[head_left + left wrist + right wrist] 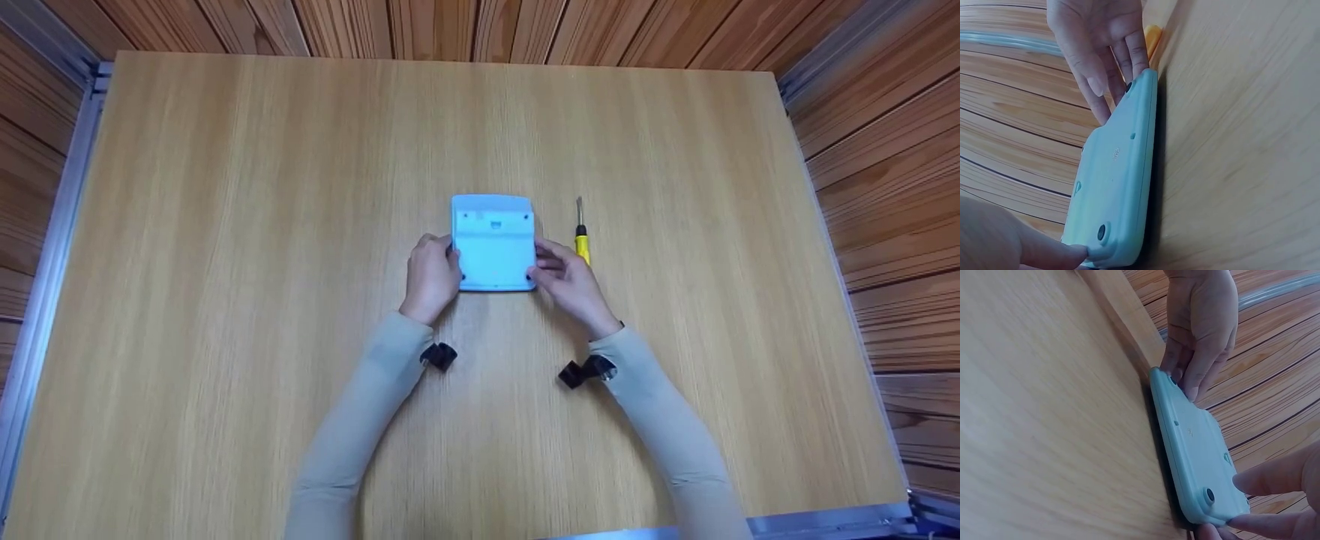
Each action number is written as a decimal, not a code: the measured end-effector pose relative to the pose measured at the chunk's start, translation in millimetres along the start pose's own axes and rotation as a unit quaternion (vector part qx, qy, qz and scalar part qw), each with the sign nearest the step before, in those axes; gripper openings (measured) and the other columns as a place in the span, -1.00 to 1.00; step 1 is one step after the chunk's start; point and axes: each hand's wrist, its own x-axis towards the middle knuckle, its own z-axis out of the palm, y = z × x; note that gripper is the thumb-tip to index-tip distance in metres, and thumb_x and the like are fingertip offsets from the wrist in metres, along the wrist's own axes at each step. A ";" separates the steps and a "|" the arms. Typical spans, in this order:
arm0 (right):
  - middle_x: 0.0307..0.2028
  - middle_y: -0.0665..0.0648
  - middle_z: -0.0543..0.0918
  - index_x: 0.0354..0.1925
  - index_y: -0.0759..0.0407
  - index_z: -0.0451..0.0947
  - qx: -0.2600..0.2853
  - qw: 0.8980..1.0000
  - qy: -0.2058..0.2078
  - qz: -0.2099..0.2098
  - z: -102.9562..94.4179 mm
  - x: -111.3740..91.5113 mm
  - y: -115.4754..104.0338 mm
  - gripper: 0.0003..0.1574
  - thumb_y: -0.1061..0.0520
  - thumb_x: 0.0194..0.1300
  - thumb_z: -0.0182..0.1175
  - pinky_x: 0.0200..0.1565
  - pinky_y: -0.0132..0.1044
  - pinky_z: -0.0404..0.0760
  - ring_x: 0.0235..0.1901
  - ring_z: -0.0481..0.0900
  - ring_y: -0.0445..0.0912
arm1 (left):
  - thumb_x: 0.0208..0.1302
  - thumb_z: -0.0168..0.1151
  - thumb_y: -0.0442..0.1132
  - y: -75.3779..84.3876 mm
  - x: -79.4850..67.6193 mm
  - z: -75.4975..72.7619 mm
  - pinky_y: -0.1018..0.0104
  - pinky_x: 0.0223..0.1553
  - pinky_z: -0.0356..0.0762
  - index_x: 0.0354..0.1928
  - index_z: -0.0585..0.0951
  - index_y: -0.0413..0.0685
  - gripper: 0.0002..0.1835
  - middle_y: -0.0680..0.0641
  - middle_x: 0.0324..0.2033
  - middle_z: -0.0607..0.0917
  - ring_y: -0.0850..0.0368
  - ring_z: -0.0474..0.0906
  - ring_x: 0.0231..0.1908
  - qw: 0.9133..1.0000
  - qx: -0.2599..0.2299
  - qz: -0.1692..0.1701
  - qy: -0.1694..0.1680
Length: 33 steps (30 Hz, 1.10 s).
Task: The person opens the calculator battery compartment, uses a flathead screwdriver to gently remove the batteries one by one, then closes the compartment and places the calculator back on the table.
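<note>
A light-blue calculator (495, 255) lies with its back facing up, showing a small latch and dark feet near its corners. My left hand (433, 276) grips its left edge, the thumb on the back face near a foot in the left wrist view. At the opposite edge, my right hand (571, 285) holds the calculator between thumb and fingers near the lower right corner. The fingers under the calculator are hidden. Just beyond the right hand lies a screwdriver (582, 244) with a yellow and black handle, its lower end covered by that hand.
The wooden table (262, 187) spreads around the hands. Plank walls (885, 225) and metal rails (52, 225) border it. A black wrist camera (439, 357) sits on the left sleeve, and another black camera (585, 371) on the right.
</note>
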 end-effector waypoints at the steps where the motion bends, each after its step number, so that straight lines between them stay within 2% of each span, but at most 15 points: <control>1: 0.24 0.35 0.39 0.34 0.39 0.22 -0.002 1.000 0.001 -0.001 0.1 -0.1 -0.3 -0.35 0.29 0.33 0.12 0.21 -0.09 0.42 0.15 0.44 0.14 | 0.41 0.01 -0.36 -0.3 0.0 0.1 0.18 -0.08 0.57 0.17 0.49 -0.40 -0.64 -0.27 -0.11 0.59 -0.05 0.56 -0.14 1.000 -0.001 0.001 0.001; 10: 0.23 0.35 0.40 0.33 0.39 0.25 -0.020 1.000 0.004 0.002 0.5 -0.4 -3.0 -0.35 0.29 0.32 0.13 0.20 -0.08 0.43 0.13 0.44 0.13 | 0.39 0.03 -0.38 -1.4 -0.6 0.5 0.16 -0.15 0.56 0.11 0.53 -0.42 -0.67 -0.28 -0.15 0.59 -0.08 0.55 -0.18 1.000 -0.010 0.011 0.014; 20: 0.18 0.35 0.41 0.35 0.33 0.25 -0.036 0.999 0.008 -0.001 2.1 -1.6 -1.8 -0.26 0.34 0.23 0.22 0.18 -0.07 0.47 0.15 0.44 0.15 | 0.41 0.03 -0.34 0.5 1.4 -0.7 0.26 -0.22 0.54 0.20 0.46 -0.39 -0.62 -0.23 -0.16 0.54 0.00 0.51 -0.24 1.000 -0.015 -0.014 -0.013; 28: 0.14 0.30 0.42 0.40 0.28 0.17 -0.089 0.996 0.013 -0.023 6.6 -4.7 -1.7 -0.07 0.35 0.12 0.34 0.09 -0.12 0.55 0.09 0.48 0.11 | 0.41 0.03 -0.34 0.5 2.1 -1.5 0.29 -0.22 0.57 0.20 0.46 -0.40 -0.61 -0.23 -0.14 0.54 0.01 0.55 -0.24 1.000 -0.011 -0.017 -0.018; 33: 0.14 0.30 0.43 0.46 0.25 0.02 -0.155 0.986 0.015 -0.050 11.0 -5.3 -2.0 0.08 0.25 0.11 0.39 0.05 -0.12 0.56 0.02 0.51 0.09 | 0.40 0.04 -0.35 0.0 3.6 -1.0 0.28 -0.22 0.54 0.16 0.49 -0.41 -0.63 -0.23 -0.17 0.55 0.01 0.52 -0.23 1.000 -0.006 -0.012 -0.016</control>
